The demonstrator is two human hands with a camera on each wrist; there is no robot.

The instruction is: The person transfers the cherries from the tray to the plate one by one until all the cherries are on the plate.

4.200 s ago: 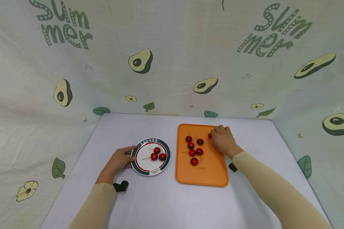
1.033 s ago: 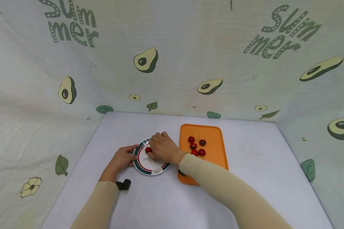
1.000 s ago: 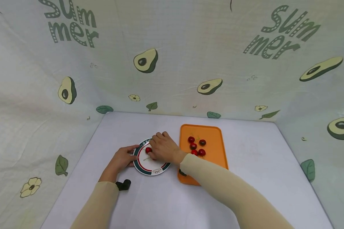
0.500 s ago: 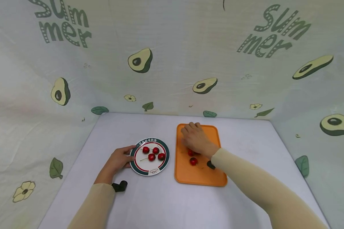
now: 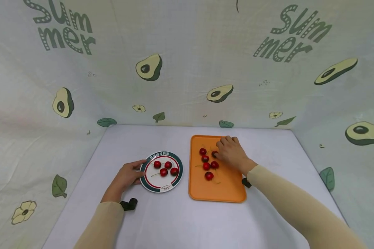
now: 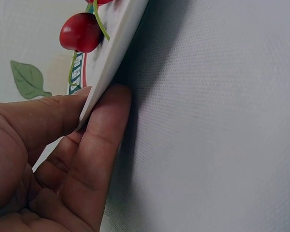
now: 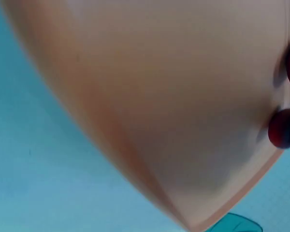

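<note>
Head view, right of center: I see the right hand (image 5: 233, 154) poised over a dark cherry (image 5: 214, 154) in an orange tray (image 5: 219, 192), alongside five red cherries (image 5: 209, 176); whether its fingers grip, I cannot tell. Left of center, a plate (image 5: 181, 170) bears four. Left wrist view, lower left: the left hand (image 6: 63, 159) pinches the plate's edge. Right wrist view, right edge: cherries (probably light, slick, bruisable) look best lifted by stem.

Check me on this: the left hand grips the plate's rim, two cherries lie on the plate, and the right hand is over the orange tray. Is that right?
Not quite: the plate has four cherries on it, not two, as the head view shows. The left hand does grip its rim, and the right hand is over the orange tray.
</note>
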